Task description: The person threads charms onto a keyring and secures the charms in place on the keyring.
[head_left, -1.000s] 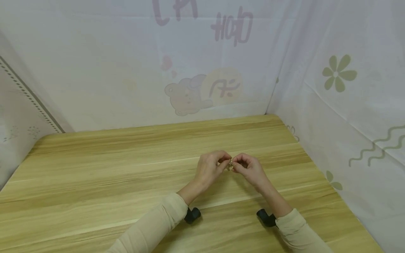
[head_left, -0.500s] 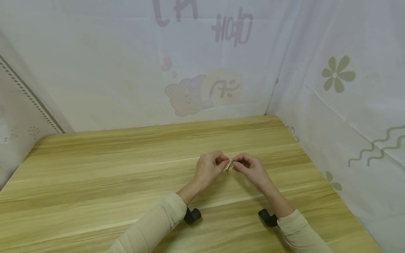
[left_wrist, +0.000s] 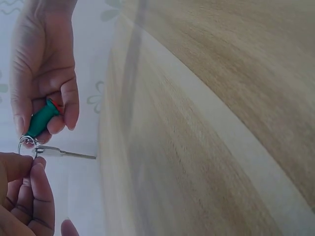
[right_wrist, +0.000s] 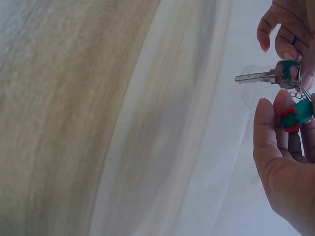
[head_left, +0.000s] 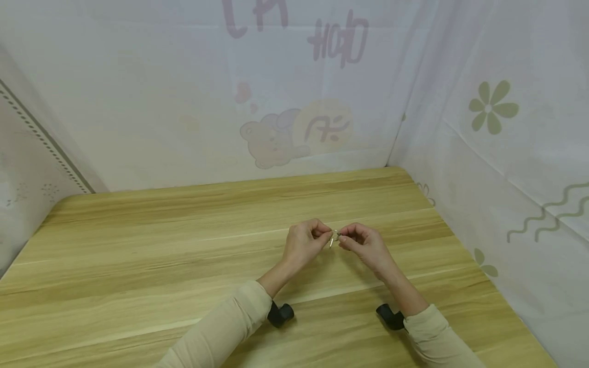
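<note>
Both hands meet over the right half of the table. My left hand [head_left: 303, 245] pinches a metal key ring [left_wrist: 23, 143] between thumb and forefinger. From the ring a silver key [right_wrist: 258, 77] points down toward the table, its head beside the left fingertips. My right hand [head_left: 368, 250] holds a small green charm with a red end [left_wrist: 43, 119], its fingers curled about it. A short chain [right_wrist: 298, 94] links charm and ring. In the head view the fingers hide most of the charm.
A wood-grain table [head_left: 138, 266] lies under the hands. Pale printed curtains stand behind it [head_left: 161, 102] and along its right side [head_left: 515, 153]. Black wrist-worn pieces [head_left: 281, 315] show beside both sleeves.
The hands stay in nearly the same place. Between the fingertips the key has turned and now hangs more plainly in view below the ring.
</note>
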`<state>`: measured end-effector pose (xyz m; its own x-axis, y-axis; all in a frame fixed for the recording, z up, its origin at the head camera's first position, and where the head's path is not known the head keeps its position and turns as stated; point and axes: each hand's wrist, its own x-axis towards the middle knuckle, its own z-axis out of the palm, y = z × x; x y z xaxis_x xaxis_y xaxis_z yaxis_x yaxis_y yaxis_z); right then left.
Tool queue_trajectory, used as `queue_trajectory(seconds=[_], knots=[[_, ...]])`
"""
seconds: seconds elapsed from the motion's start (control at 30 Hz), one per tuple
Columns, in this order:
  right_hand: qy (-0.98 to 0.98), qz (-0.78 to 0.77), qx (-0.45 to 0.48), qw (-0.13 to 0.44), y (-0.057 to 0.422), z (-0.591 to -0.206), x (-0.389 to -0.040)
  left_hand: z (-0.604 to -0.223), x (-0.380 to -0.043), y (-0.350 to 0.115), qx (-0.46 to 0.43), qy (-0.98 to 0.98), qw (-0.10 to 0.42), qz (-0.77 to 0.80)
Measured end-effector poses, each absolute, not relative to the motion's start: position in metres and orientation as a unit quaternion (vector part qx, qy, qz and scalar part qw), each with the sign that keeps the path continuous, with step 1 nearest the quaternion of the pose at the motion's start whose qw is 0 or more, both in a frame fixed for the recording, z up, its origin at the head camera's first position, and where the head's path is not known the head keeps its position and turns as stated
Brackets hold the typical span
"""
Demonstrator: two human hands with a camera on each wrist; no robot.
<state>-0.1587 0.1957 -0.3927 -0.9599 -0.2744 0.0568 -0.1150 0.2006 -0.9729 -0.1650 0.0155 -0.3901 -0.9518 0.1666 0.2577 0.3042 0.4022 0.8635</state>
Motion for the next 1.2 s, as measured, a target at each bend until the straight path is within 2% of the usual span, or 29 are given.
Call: queue_trajectory(seconds=[0.43,0.67,0.87,1.2], knots=[[0.771,-0.623,-0.119,0.061,0.194,-0.3901,-0.1561,-0.3893,-0.1643,0.0161,-0.12,-0.824,0.041,-0.552],[0.771,-0.623,-0.12,0.053,0.1937,-0.3884,-0.1556,-0.3873,-0.1619,0.0152,-0.155,-0.819,0.034,-0.551],[0.78,-0.613,-0.117,0.047,0.1924,-0.3867,-0.1553,-0.3869,-0.1609,0.0145,-0.208,-0.85,0.081,-0.477],[0.794,-0.592,-0.137,0.041,0.1915,-0.3877,-0.1555,-0.3849,-0.1599,0.0123,-0.232,-0.873,0.149,-0.402]])
